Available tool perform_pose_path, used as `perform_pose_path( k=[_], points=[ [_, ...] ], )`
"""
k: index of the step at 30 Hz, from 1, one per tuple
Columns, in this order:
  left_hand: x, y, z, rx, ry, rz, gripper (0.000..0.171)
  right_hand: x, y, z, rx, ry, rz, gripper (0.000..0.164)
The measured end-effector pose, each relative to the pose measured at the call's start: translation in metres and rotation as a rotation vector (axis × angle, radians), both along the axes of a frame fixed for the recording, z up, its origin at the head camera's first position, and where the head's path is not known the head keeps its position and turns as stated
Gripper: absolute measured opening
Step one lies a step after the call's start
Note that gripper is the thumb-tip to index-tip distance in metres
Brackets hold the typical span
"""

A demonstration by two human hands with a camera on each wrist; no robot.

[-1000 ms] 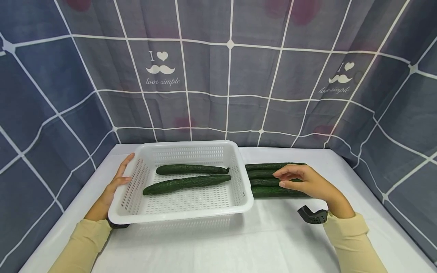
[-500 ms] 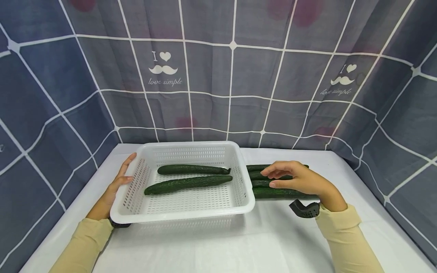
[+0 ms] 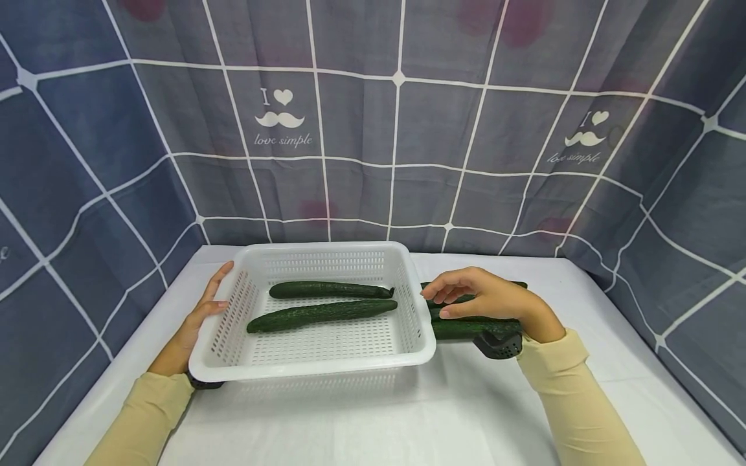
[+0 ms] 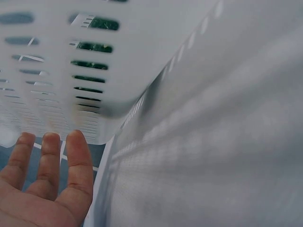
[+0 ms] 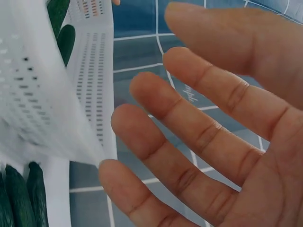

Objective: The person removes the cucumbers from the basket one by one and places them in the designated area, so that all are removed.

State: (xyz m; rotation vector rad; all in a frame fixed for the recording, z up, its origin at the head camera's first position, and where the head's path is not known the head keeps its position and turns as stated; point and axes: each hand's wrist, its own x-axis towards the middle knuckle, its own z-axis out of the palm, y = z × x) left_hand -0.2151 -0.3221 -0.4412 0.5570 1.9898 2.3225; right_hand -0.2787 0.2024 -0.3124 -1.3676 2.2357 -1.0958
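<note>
A white perforated plastic basket (image 3: pixel 373 359) holds two dark green cucumbers, one (image 3: pixel 331 290) behind the other (image 3: pixel 322 316). At the basket's left side is my left hand (image 3: pixel 189 327), thumb and index finger reaching the rim. In the left wrist view its other fingers (image 4: pixel 79 163) extend against the outer wall. My right hand (image 3: pixel 486 296) hovers over several cucumbers (image 3: pixel 466 329) lying side by side right of the basket. Its fingers are loosely bent with nothing in them, fingertips close to the basket's right rim. The hand partly hides those cucumbers.
A white cloth (image 3: pixel 373 421) covers the table. Grey-blue checked curtains (image 3: pixel 431 129) with white lines and lettering enclose the back and both sides. A black wrist device (image 3: pixel 500 343) sits below my right hand.
My right hand has moved left over the outside cucumbers towards the basket's right rim. My left hand, the basket and the cucumbers inside stay as they were; the view has shifted slightly.
</note>
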Motion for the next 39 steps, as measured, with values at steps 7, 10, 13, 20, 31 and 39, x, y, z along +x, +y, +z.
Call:
perform_pose_path(
  k=[7, 10, 13, 20, 31, 39],
  points=[
    [0.0, 0.0, 0.0, -0.014, -0.002, 0.006, 0.077, -0.011, -0.015, 0.004, -0.005, -0.138, 0.061, 0.036],
    [0.0, 0.0, 0.001, -0.023, -0.008, 0.007, 0.078, -0.015, -0.02, 0.002, -0.035, -0.183, 0.065, 0.037],
    [0.001, 0.0, 0.001, -0.031, -0.017, 0.008, 0.078, -0.019, -0.024, -0.001, -0.057, -0.223, 0.05, 0.039],
    [0.003, -0.001, 0.002, -0.068, -0.053, 0.027, 0.078, -0.03, -0.035, -0.005, -0.103, -0.3, 0.03, 0.042],
    [0.002, -0.003, 0.001, -0.032, -0.02, -0.003, 0.077, -0.045, -0.064, -0.007, -0.155, -0.397, -0.034, 0.047],
    [0.001, 0.0, 0.002, -0.017, -0.028, 0.011, 0.078, -0.05, -0.087, -0.012, -0.199, -0.415, -0.052, 0.043]
  ],
)
